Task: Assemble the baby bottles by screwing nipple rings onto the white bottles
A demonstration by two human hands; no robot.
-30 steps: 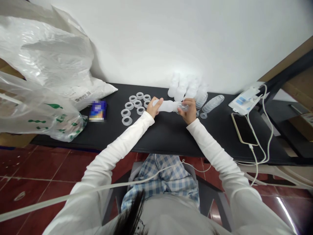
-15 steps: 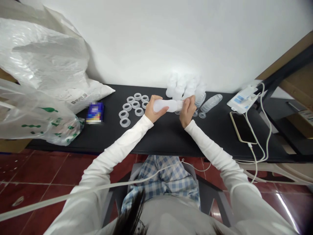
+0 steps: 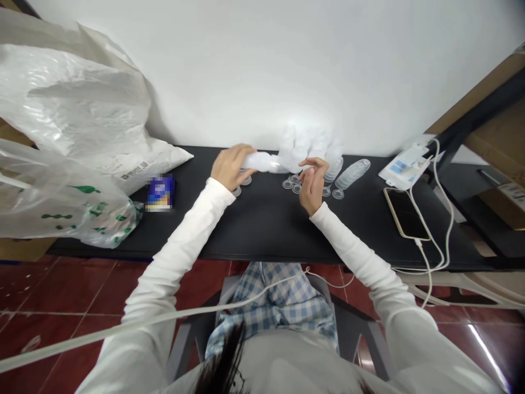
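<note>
My left hand (image 3: 233, 168) is wrapped round a white, rounded plastic bottle (image 3: 259, 161), held on its side with its clearer, narrow end toward the right. Beneath that hand and its sleeve lie clear plastic rings (image 3: 246, 180), mostly hidden. My right hand (image 3: 313, 185) is apart from the bottle, fingers bent and spread, with nothing visible in it. Around it on the black table are several small clear ring-shaped pieces (image 3: 287, 185). Just behind stand several white bottles (image 3: 301, 145), blurred against the wall. A stack of clear ribbed cups (image 3: 353, 174) lies to the right.
Large white plastic bags (image 3: 77, 109) fill the left end of the black table (image 3: 262, 230), with a blue packet (image 3: 160, 191) beside them. At the right lie a phone (image 3: 407, 213) on a cable and a white power strip (image 3: 406, 167). A white wall rises behind.
My left hand has moved left with the bottle, over the rings. My right hand has let go of the bottle's narrow end and its fingers have loosened.
</note>
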